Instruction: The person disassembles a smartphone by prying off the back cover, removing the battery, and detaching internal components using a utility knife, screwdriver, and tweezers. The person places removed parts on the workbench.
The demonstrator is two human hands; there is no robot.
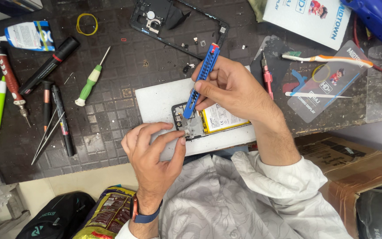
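I see a dark, gridded tabletop (111, 102) crowded with screwdrivers. On its white pad (158, 104) lies the opened phone (208, 120). My right hand (231, 88) grips a blue pry tool (202, 79), tip on the phone; my left hand (153, 146) pinches the phone's lower corner.

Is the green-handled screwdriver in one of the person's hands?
No, the green-handled screwdriver lies alone on the dark mat; the right hand holds a blue tool.
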